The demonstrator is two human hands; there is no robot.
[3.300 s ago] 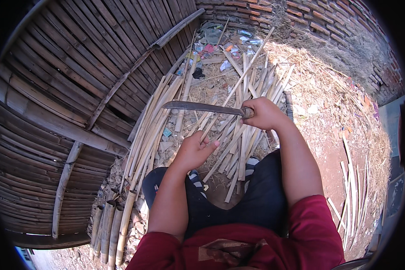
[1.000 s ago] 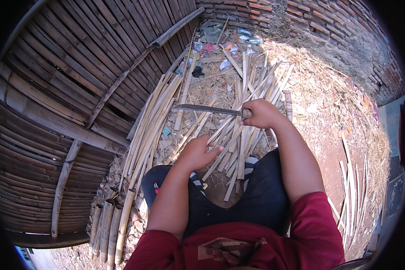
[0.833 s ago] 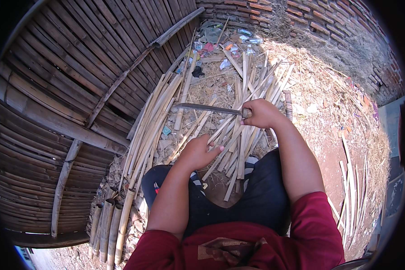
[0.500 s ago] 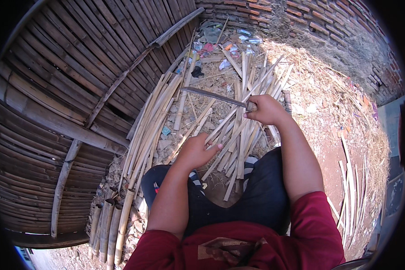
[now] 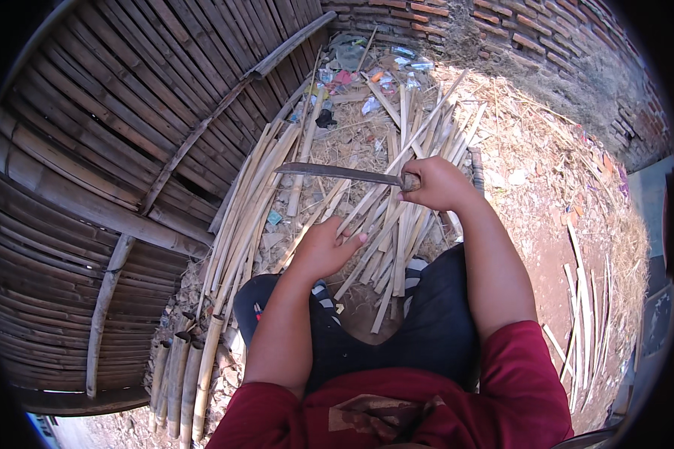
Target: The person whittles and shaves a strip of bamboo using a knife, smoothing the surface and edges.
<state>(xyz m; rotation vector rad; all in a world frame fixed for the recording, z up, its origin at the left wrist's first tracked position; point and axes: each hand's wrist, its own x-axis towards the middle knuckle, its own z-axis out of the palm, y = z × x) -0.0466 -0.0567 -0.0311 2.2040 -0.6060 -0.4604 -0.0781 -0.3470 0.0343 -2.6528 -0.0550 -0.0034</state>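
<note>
Your sleeves (image 5: 524,389) are dark red, your trousers (image 5: 419,329) black. The blade (image 5: 337,173) is dull grey, the split bamboo strips (image 5: 386,224) pale tan. The woven bamboo wall (image 5: 112,135) runs brown in bands; the brick wall (image 5: 517,30) is reddish. Your footwear (image 5: 323,292) seems striped black and white.

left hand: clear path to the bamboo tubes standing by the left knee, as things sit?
Probably yes. The left hand rests on a bamboo strip; the bamboo tubes stand low on the left, with only the knee between, though it would have to let go.

Right hand (image 5: 436,183) gripping long knife (image 5: 337,173), left hand (image 5: 328,247) holding bamboo strip (image 5: 397,161)
</note>
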